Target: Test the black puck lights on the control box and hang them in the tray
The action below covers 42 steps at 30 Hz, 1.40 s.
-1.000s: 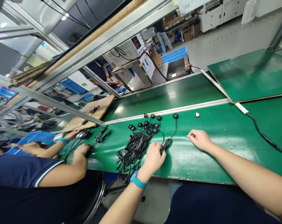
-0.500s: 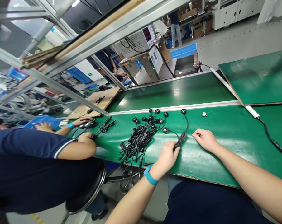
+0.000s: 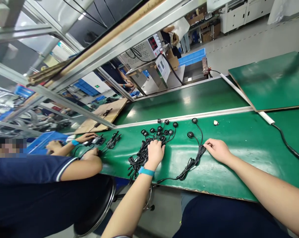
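A pile of black cables with round button heads (image 3: 149, 142) lies on the green bench top (image 3: 233, 138). My left hand (image 3: 154, 152), a blue band on its wrist, rests curled on the right side of that pile and grips cables in it. Two cables (image 3: 194, 155) lie apart from the pile, their round heads pointing away from me. My right hand (image 3: 217, 149) lies loosely curled on the mat, its fingertips pinching the bundled part of those two cables.
A co-worker in a dark blue shirt (image 3: 40, 175) sits close at my left, hands (image 3: 90, 155) on small black parts. A green conveyor belt (image 3: 184, 99) runs behind the bench. A white scrap (image 3: 215, 122), a thick black cable (image 3: 288, 145) and a raised green board (image 3: 270, 82) lie to the right.
My left hand dragged a cable out to the right, let it go beside my right hand, and went back to the pile. Two cables now lie separated.
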### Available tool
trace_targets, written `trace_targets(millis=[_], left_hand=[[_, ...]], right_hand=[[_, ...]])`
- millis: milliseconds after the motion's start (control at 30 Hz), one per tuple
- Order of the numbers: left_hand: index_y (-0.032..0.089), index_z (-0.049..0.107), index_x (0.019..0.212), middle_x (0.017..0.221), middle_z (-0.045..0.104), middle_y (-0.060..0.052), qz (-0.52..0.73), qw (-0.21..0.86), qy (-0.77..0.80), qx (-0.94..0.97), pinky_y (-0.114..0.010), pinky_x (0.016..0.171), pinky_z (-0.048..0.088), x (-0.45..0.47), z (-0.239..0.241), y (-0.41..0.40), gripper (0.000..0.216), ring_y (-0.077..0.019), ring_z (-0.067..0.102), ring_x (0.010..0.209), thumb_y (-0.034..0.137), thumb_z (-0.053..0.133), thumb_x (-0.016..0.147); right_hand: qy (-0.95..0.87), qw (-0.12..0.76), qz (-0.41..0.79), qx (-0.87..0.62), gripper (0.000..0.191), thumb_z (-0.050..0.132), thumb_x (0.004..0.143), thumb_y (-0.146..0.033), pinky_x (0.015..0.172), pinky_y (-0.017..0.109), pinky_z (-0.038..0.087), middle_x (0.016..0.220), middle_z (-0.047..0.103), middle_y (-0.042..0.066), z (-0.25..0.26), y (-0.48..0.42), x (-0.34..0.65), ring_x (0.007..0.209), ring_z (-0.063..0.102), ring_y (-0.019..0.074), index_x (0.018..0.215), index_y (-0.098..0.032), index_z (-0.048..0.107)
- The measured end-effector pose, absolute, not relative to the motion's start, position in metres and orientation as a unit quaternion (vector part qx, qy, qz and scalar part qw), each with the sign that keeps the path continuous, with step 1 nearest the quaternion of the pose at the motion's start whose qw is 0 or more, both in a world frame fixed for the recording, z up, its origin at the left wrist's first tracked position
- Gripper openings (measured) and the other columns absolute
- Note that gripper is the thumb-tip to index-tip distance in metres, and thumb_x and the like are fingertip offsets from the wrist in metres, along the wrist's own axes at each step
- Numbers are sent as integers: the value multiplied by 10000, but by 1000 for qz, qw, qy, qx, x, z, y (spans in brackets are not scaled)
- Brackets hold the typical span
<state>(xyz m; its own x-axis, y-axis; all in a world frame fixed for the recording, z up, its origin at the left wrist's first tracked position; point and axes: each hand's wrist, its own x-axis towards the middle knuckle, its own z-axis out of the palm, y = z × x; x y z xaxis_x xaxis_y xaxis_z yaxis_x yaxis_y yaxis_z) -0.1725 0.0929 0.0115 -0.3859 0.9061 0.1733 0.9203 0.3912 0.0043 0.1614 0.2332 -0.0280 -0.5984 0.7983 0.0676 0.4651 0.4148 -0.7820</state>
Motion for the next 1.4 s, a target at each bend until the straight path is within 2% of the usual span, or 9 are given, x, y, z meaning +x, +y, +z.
trace_targets(millis=[233, 400, 567, 733, 933, 1067, 1233, 1300, 1400], left_hand=[[210, 572, 753, 876, 634, -109, -150, 24, -829, -538, -428, 896, 420, -187, 11, 101, 169, -302, 564, 949, 323, 576, 879], [224, 552, 782, 706, 590, -24, -252, 1, -840, -481, -337, 737, 433, -211, 34, 91, 226, -213, 540, 698, 412, 535, 906], [219, 518, 893, 726, 637, -1, -405, -50, -816, -409, -296, 691, 476, -221, 67, 85, 271, -169, 584, 644, 485, 500, 943], [189, 486, 892, 786, 690, -18, -692, -195, -657, -228, -289, 679, 524, -217, 106, 98, 247, -128, 619, 602, 398, 607, 942], [164, 448, 789, 658, 516, 44, -774, -295, -539, -150, -164, 503, 381, -222, 162, 104, 254, -27, 394, 434, 181, 385, 1034], [175, 427, 777, 672, 476, 40, -796, -309, -493, -169, -153, 470, 356, -200, 184, 101, 291, -26, 360, 428, 197, 335, 1053], [175, 441, 744, 704, 476, 15, -784, -346, -480, -190, -158, 476, 399, -138, 199, 92, 257, -43, 387, 465, 162, 410, 998], [179, 440, 740, 729, 487, 6, -782, -370, -456, -210, -159, 482, 415, -109, 208, 89, 229, -47, 393, 481, 136, 454, 964], [183, 438, 740, 748, 481, 2, -777, -420, -416, -218, -159, 478, 416, -67, 220, 87, 234, -46, 377, 477, 105, 432, 961]], right_hand=[[-814, 220, 372, -389, 217, 573, 940, -361, 646, 278, 368, 792, 729, 19, -26, 233, 161, 716, 626, 182, 866, -217, 717], [-816, 223, 368, -385, 210, 575, 948, -349, 654, 281, 361, 805, 731, 14, -27, 232, 160, 728, 624, 180, 867, -216, 715], [-819, 221, 366, -383, 234, 557, 956, -364, 656, 290, 357, 814, 735, 26, -29, 233, 160, 729, 621, 186, 873, -211, 714], [-825, 227, 356, -375, 240, 550, 959, -366, 666, 289, 364, 831, 739, 29, -33, 234, 160, 745, 627, 188, 876, -213, 716], [-823, 229, 360, -374, 229, 563, 964, -359, 658, 283, 371, 811, 730, 20, -36, 236, 160, 738, 632, 185, 870, -213, 713], [-814, 248, 357, -385, 208, 596, 963, -360, 715, 297, 438, 852, 716, 43, -32, 231, 161, 779, 637, 197, 983, -199, 726], [-813, 379, 351, -270, 438, 682, 936, -487, 1019, 444, 476, 1222, 649, 159, -15, 192, 154, 1159, 586, 290, 1255, -187, 685], [-804, 384, 396, -222, 599, 750, 871, -570, 1123, 514, 409, 1375, 585, 169, -2, 171, 144, 1301, 511, 325, 1338, -210, 646], [-781, 324, 494, -200, 1055, 887, 646, -678, 1227, 610, 227, 1609, 363, 165, 21, 148, 127, 1487, 309, 388, 1525, -264, 475]])
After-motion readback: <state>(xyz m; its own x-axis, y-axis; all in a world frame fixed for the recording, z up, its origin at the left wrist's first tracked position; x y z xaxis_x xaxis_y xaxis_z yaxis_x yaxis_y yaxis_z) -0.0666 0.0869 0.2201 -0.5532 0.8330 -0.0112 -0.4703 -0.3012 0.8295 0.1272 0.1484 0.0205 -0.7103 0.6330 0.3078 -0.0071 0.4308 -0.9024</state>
